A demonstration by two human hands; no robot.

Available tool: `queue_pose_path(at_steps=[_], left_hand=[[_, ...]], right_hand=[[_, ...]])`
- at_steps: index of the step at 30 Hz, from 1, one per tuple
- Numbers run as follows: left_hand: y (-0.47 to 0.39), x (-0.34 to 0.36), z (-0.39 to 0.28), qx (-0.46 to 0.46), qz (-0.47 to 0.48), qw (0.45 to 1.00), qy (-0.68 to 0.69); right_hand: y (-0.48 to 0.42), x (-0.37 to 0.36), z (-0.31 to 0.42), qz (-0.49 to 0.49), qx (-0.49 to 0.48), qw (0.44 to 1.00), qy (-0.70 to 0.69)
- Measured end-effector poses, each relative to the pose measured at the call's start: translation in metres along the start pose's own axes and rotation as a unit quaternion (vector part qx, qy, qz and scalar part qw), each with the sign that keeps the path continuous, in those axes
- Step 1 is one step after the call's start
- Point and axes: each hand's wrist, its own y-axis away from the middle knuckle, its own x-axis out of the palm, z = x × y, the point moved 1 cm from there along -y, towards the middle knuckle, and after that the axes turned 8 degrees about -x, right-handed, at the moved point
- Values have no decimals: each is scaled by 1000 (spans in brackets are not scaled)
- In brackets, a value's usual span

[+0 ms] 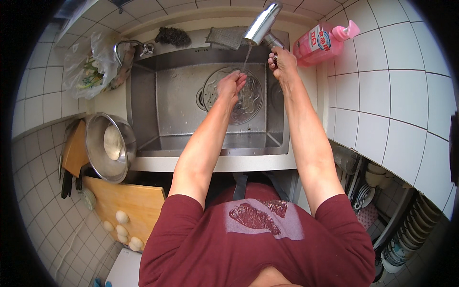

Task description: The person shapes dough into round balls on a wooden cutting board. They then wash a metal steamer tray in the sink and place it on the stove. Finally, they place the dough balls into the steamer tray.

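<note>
Under the chrome faucet (263, 23), a thin stream of water (248, 56) falls just beside the fingertips of my left hand (231, 86). That hand is over the sink with its fingers curled, and nothing shows in it. My right hand (285, 62) grips the metal faucet handle (275, 60) at the sink's back right corner. Below my left hand, a round plate (247, 111) with an embossed wavy pattern lies on the floor of the stainless steel sink (179, 107). My left hand and forearm partly cover it.
A pink pump bottle (322, 45) stands right of the faucet. A scouring pad (173, 37) and grey cloth (225, 37) lie on the back rim. Left are a plastic bag (93, 68), a small tap (134, 45), a metal bowl (95, 158) holding dough (113, 142), and a wooden board (140, 199) with dough balls (122, 216).
</note>
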Motion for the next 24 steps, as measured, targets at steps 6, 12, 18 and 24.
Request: queue_pose_path(at_steps=[6, 12, 18, 24], left_hand=[[-14, 18, -4, 6, 18, 1000, -19], [-27, 34, -6, 22, 0, 998, -61], [-37, 34, -3, 39, 29, 997, -66], [-27, 38, 8, 29, 95, 990, 100]], right_hand=[[-7, -2, -1, 8, 28, 999, -14], [-12, -7, -6, 33, 15, 999, -35], [3, -11, -68, 44, -24, 997, -61], [7, 11, -117, 113, -84, 983, -119]])
